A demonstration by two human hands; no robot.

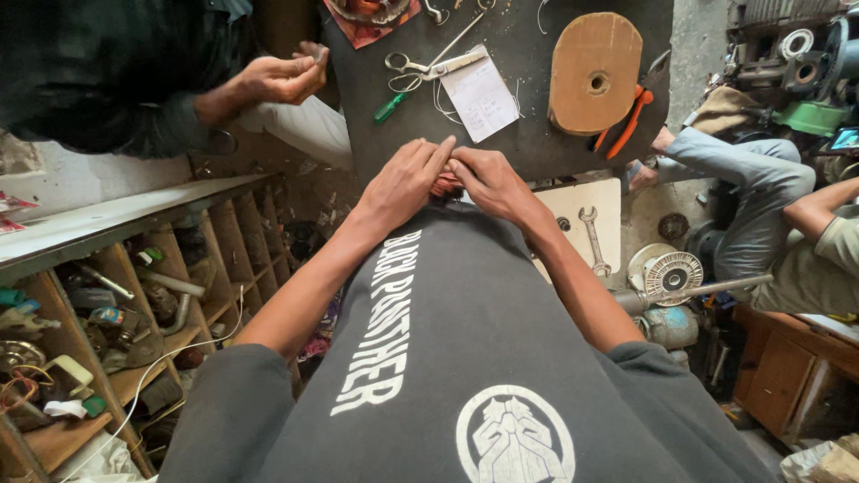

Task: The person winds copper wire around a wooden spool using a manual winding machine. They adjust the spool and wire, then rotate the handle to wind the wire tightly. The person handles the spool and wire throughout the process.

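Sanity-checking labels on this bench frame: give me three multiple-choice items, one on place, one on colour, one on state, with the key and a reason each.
1. Where do the scissors lie?
A. on the dark bench top, beyond the hands
B. in the wooden shelf
C. on the floor

2. What colour are the handles of the pliers beside the cardboard disc?
A. blue
B. orange
C. white

3. How are the person's left hand and right hand placed?
A. far apart, palms up
B. one raised off the bench
C. close together, fingertips meeting over a small reddish thing at the bench edge

Key: 1 A, they rest by the paper slip. 2 B, orange handles show at the disc's right edge. 3 C, both hands press on the same spot; how tight their grip is cannot be told.
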